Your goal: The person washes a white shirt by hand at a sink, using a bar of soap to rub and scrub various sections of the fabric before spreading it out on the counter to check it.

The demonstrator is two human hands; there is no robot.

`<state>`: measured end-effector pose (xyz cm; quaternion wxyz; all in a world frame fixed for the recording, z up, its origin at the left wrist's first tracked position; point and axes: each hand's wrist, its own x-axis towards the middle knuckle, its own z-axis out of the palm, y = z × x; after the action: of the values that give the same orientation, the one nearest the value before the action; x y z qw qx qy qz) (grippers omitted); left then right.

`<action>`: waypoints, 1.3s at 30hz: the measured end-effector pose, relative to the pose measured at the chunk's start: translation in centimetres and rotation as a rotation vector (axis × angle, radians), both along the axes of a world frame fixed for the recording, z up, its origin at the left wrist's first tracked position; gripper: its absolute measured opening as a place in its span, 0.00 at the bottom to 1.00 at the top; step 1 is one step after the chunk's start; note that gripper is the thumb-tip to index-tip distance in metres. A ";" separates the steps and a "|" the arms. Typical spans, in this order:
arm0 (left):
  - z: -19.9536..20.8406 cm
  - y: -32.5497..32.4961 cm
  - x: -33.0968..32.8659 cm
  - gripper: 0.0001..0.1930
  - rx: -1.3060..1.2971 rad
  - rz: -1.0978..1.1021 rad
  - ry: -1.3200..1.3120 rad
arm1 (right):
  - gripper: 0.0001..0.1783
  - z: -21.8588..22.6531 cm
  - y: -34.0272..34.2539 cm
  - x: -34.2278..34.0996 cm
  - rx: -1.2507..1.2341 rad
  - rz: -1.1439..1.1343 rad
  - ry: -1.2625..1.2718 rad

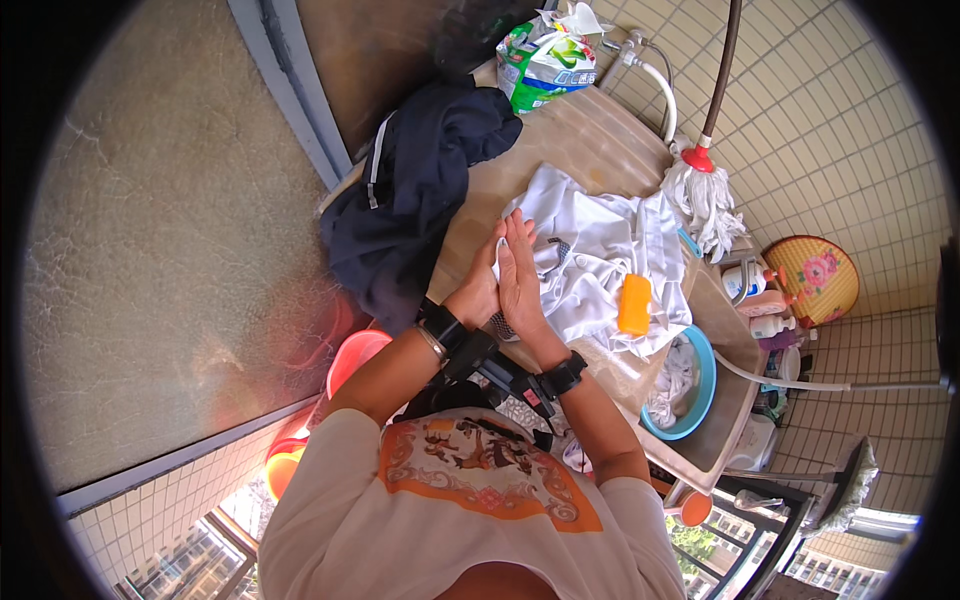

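Here's the big one first: a broad stone-coloured wash counter [625,125] with a sink end at the right, running away from the person. Over its left side sprawls a dark navy garment [425,160], bunched up, one pale stripe showing. Next in size, and centre of the action, the white garment [590,235]: it lies crumpled and wet-looking across the middle of the counter, its near-left part reaching the hands. To its right sits a blue basin [709,390] with more white cloth [672,382] inside, and at the far end stands a green-and-white bag [545,70].

Now the hands! Left hand [476,292] and right hand [521,290] meet palm to palm, fingers straight and pointing away, no real gap between them. A sliver of white fabric shows at the left hand; how much is trapped inside, I can't tell. This looks like the rubbing stage of a hand wash.

Smallest of all, an orange bar [634,305], probably soap, rests on the white garment, untouched. The next move seems to call for firm pressure and a fresh fold of cloth.
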<state>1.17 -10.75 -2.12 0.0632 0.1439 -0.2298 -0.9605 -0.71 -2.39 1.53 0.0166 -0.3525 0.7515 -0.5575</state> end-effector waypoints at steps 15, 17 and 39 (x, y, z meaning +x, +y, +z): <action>2.6 -1.4 0.6 0.31 -0.051 -0.060 0.075 | 0.29 -0.4 -0.2 2.5 -0.001 -0.100 0.073; 1.6 -0.9 -0.2 0.29 0.021 -0.024 0.025 | 0.29 -1.0 -0.3 0.6 0.022 -0.057 0.093; 1.8 1.0 0.3 0.25 0.112 -0.074 -0.126 | 0.27 -3.4 0.0 -4.9 -0.028 -0.139 -0.075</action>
<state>1.43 -9.79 -0.34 0.0051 0.1988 -0.1844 -0.9625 -5.66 -2.40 -1.83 0.0009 -0.2785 0.7653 -0.5803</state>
